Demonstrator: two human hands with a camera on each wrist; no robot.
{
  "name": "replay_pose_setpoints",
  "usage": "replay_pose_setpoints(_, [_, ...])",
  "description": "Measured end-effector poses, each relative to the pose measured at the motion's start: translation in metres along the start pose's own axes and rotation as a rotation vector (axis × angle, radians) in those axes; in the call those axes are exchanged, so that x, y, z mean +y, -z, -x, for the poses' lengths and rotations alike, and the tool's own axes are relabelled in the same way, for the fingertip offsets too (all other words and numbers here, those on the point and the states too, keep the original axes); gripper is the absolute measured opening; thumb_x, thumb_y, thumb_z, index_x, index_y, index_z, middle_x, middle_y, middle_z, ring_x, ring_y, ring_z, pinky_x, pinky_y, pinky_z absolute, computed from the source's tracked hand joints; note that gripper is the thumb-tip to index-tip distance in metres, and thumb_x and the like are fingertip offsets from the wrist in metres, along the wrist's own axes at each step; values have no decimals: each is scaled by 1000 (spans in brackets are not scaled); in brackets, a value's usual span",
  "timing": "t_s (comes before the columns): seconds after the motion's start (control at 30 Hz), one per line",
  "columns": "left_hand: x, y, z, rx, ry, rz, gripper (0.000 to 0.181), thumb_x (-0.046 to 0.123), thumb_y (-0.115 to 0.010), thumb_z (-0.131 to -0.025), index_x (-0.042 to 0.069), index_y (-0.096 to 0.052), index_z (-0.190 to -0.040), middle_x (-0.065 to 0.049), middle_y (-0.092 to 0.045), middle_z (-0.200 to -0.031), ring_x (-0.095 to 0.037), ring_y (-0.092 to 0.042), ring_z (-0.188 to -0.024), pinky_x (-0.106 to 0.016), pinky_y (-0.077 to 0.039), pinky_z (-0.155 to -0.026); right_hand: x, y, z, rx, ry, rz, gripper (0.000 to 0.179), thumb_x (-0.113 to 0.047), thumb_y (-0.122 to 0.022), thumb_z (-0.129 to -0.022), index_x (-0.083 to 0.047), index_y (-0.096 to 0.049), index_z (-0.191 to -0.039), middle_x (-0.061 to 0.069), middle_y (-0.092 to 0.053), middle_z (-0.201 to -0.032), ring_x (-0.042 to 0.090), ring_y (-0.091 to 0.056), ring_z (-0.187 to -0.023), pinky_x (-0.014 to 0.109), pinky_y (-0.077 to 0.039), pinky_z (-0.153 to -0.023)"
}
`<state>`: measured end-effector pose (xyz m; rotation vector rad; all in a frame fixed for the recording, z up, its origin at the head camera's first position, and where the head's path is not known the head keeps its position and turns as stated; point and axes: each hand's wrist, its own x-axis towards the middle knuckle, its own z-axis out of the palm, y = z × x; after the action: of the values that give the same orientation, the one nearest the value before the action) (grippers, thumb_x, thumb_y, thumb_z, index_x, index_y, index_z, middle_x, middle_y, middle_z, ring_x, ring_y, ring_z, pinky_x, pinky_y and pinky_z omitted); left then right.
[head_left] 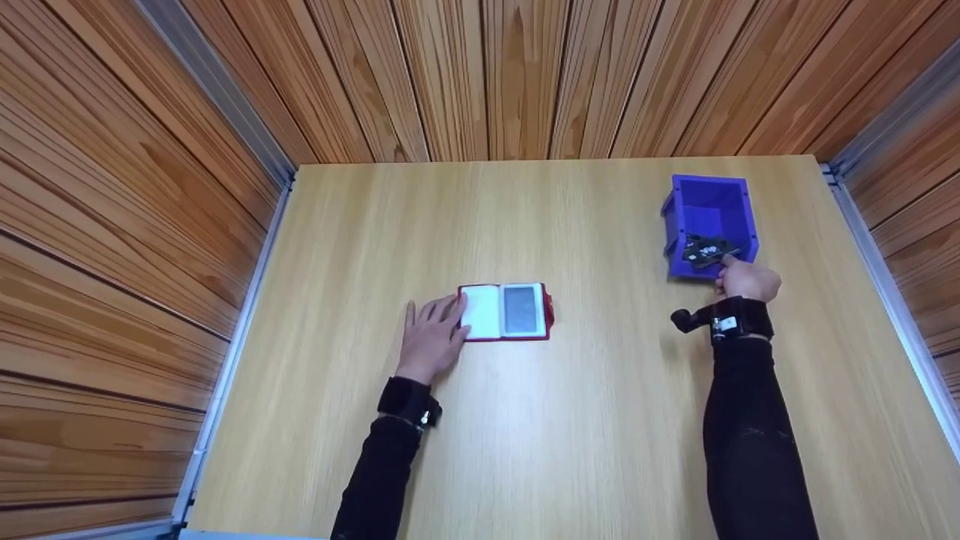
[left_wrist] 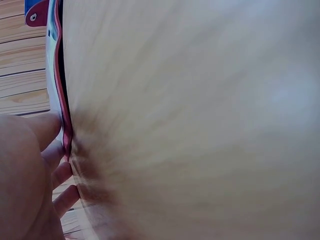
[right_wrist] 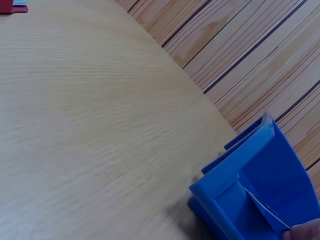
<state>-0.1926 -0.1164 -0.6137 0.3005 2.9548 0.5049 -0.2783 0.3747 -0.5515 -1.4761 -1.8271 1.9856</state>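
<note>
A red card holder (head_left: 482, 312) lies spread open on the table, showing pale and clear sleeve pages and a snap strap (left_wrist: 36, 16) at its right side. My left hand (head_left: 431, 341) rests on its left edge, fingers extended and thumb on the lower left page. At the right my right hand (head_left: 746, 280) reaches over the near edge of a blue-purple bin (head_left: 667, 225). It pinches a thin card (right_wrist: 267, 208), seen nearly edge-on in the right wrist view. Several dark cards (head_left: 703, 250) with light print show by the fingertips in the bin's near end.
The light wood table (head_left: 570, 420) is bounded by a wood-plank back wall (head_left: 517, 82) and plank side walls with grey metal rails (head_left: 247, 300). The bin stands near the table's back right corner.
</note>
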Motion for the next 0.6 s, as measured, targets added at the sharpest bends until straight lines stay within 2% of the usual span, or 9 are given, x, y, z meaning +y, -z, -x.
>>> replay_pose_setpoints(0.17, [0, 0, 0, 1, 4, -6, 59, 44, -46, -108, 24, -35, -163, -3, -39, -165, -29, -33, -154, -65, -5, -128, 2, -1, 1, 10, -14, -35, 16, -14, -72, -96, -9, -63, -84, -5, -58, -47, 9, -53, -37, 23, -48, -38])
replay_pose_setpoints(0.4, [0, -1, -1, -11, 2, -11, 60, 45, -44, -109, 24, -33, -163, -3, -38, -166, -29, -32, -154, -65, -5, -128, 1, -2, -2, 18, -18, -9, 14, -12, -74, -93, -10, -64, -83, -4, -60, -47, 9, -54, -37, 23, -49, -39])
replay_pose_setpoints(0.6, [-1, -1, 0, 7, -13, 9, 58, 43, -45, -108, 23, -36, -162, -4, -41, -164, -30, -35, -152, -66, -7, -128, -1, 0, -1, -6, -4, 15, 14, -12, -75, -93, -9, -64, -84, -4, -59, -46, 8, -54, -36, 22, -49, -39])
